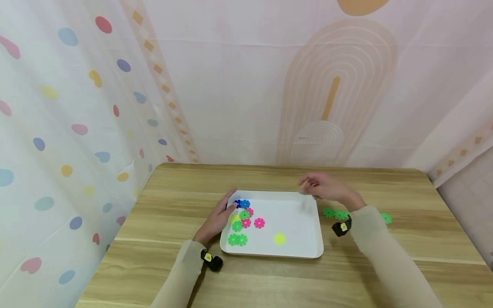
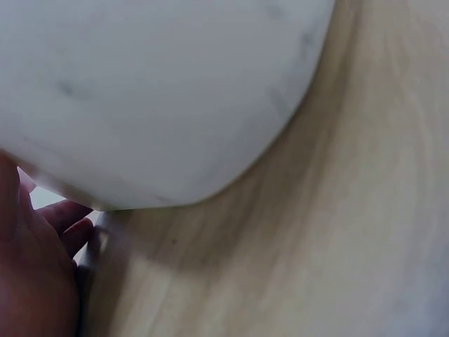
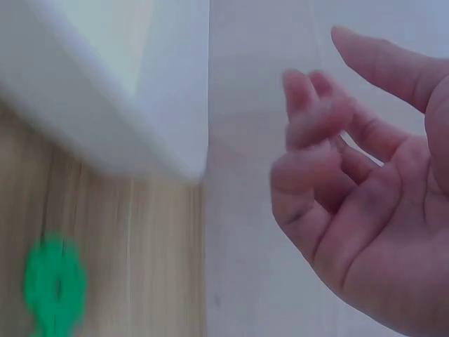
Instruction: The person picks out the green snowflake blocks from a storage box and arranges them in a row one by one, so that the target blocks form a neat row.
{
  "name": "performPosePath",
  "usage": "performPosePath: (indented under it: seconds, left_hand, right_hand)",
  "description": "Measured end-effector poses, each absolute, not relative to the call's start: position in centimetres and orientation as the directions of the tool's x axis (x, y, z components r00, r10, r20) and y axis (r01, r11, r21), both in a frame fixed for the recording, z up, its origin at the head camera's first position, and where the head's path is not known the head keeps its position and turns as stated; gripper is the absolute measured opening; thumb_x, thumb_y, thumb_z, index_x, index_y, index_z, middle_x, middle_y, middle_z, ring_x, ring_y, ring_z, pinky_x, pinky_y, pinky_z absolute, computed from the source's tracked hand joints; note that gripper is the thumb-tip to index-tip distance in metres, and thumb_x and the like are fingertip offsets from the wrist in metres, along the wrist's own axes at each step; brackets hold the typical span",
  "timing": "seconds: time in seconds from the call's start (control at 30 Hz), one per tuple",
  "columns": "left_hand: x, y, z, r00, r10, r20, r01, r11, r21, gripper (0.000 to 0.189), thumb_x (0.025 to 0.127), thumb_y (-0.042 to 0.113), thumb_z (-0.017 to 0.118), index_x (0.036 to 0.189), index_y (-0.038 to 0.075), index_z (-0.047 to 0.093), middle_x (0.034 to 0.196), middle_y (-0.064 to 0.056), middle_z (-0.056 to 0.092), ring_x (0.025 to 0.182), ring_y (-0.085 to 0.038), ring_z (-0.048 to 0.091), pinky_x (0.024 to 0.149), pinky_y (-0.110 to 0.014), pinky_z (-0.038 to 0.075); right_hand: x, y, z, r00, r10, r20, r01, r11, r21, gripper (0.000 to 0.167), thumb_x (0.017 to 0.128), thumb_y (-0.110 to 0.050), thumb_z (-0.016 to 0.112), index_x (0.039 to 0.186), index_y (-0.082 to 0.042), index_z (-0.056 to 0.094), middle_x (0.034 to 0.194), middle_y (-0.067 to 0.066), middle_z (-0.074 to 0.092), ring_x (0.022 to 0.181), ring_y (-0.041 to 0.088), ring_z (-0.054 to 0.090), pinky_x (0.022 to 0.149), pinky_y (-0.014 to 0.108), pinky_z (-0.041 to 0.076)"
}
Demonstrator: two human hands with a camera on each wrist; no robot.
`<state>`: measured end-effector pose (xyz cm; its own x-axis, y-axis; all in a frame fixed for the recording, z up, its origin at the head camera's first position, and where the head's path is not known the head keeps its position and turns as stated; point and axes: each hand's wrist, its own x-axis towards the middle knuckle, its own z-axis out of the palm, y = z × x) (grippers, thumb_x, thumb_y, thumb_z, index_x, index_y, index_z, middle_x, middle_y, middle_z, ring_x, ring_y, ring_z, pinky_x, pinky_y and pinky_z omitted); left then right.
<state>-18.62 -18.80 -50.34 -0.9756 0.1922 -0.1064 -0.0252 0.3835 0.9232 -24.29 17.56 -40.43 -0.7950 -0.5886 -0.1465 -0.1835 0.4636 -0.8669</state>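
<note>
Fingers of the right hand [image 1: 326, 188] hang half-bent and empty by the far right corner of the tray [image 1: 298, 218]. The loose green discs [image 1: 329, 212] lie rightward and nearer the person, ranged left to right on the worktop [image 1: 277, 278]; this hand is the nearer. The left hand [image 1: 217, 219] grips the tray's left rim, near which other discs [image 1: 246, 223] bunch.
</note>
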Motion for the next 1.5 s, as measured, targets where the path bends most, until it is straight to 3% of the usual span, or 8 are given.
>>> performPosePath:
  seconds: [0.2, 0.37, 0.5, 0.73, 0.97, 1.17, 1.5]
  left_hand:
    - [-18.3, -18.7, -49.7, -0.973, 0.189, -0.133, -0.049, 0.394, 0.918, 0.053, 0.108, 0.029, 0.038, 0.159, 0.030, 0.021, 0.167, 0.004, 0.012, 0.154, -0.022, 0.005, 0.123, -0.051, 0.006]
    - [-18.4, -18.9, -50.3, -0.975, 0.192, -0.108, -0.024, 0.394, 0.919, 0.053, 0.108, 0.029, 0.038, 0.159, 0.030, 0.021, 0.166, 0.004, 0.012, 0.154, -0.022, 0.005, 0.123, -0.051, 0.006]
    - [-18.3, -18.8, -50.3, -0.975, 0.199, -0.095, -0.011, 0.387, 0.922, 0.054, 0.108, 0.028, 0.038, 0.159, 0.027, 0.021, 0.167, 0.001, 0.012, 0.154, -0.024, 0.005, 0.123, -0.052, 0.006]
    - [-18.4, -18.8, -50.1, -0.976, 0.199, -0.089, -0.006, 0.384, 0.923, 0.053, 0.108, 0.027, 0.038, 0.159, 0.026, 0.022, 0.166, 0.000, 0.014, 0.154, -0.024, 0.007, 0.123, -0.053, 0.006]
    - [-18.6, -18.7, -50.3, -0.972, 0.223, -0.067, 0.019, 0.362, 0.932, 0.054, 0.108, 0.025, 0.037, 0.159, 0.021, 0.021, 0.166, -0.003, 0.013, 0.153, -0.025, 0.006, 0.123, -0.053, 0.006]
    - [-18.7, -18.9, -50.3, -0.967, 0.248, -0.054, 0.036, 0.344, 0.938, 0.054, 0.108, 0.023, 0.037, 0.159, 0.020, 0.019, 0.167, -0.004, 0.011, 0.153, -0.026, 0.005, 0.122, -0.055, 0.005]
    - [-18.1, -19.3, -50.0, -0.966, 0.250, -0.065, 0.027, 0.347, 0.937, 0.054, 0.108, 0.024, 0.038, 0.159, 0.022, 0.019, 0.166, -0.003, 0.011, 0.153, -0.025, 0.005, 0.122, -0.054, 0.005]
  right_hand:
    - [-24.5, 12.7, -40.9, -0.710, -0.672, -0.210, -0.217, 0.492, -0.843, 0.032, 0.096, -0.017, 0.065, 0.122, 0.000, 0.059, 0.102, 0.021, 0.067, 0.072, 0.028, 0.061, 0.064, 0.032, 0.052]
    - [-24.2, 9.5, -42.0, -0.688, -0.675, -0.267, -0.212, 0.539, -0.815, 0.035, 0.094, -0.022, 0.068, 0.124, -0.004, 0.060, 0.100, 0.013, 0.068, 0.080, 0.036, 0.064, 0.066, 0.034, 0.055]
    - [-23.7, 7.4, -42.9, -0.671, -0.676, -0.304, -0.202, 0.561, -0.802, 0.033, 0.093, -0.021, 0.070, 0.122, -0.007, 0.061, 0.096, 0.005, 0.065, 0.080, 0.030, 0.065, 0.066, 0.031, 0.055]
    - [-23.5, 4.6, -44.0, -0.646, -0.690, -0.327, -0.220, 0.578, -0.785, 0.030, 0.092, -0.019, 0.071, 0.120, -0.013, 0.062, 0.097, 0.003, 0.064, 0.081, 0.024, 0.063, 0.069, 0.033, 0.057]
    - [-23.7, 2.8, -45.3, -0.652, -0.715, -0.255, -0.321, 0.564, -0.761, 0.026, 0.091, -0.017, 0.072, 0.116, -0.016, 0.065, 0.091, 0.001, 0.063, 0.081, 0.016, 0.057, 0.074, 0.028, 0.049]
    - [-23.6, 1.8, -46.1, -0.643, -0.730, -0.232, -0.372, 0.562, -0.739, 0.027, 0.090, -0.016, 0.073, 0.116, -0.016, 0.067, 0.090, -0.001, 0.057, 0.082, 0.015, 0.052, 0.074, 0.026, 0.046]
    - [-23.1, 0.9, -46.9, -0.667, -0.694, -0.270, -0.308, 0.587, -0.749, 0.024, 0.091, -0.017, 0.073, 0.114, -0.021, 0.066, 0.083, 0.001, 0.051, 0.076, 0.017, 0.049, 0.067, 0.027, 0.041]
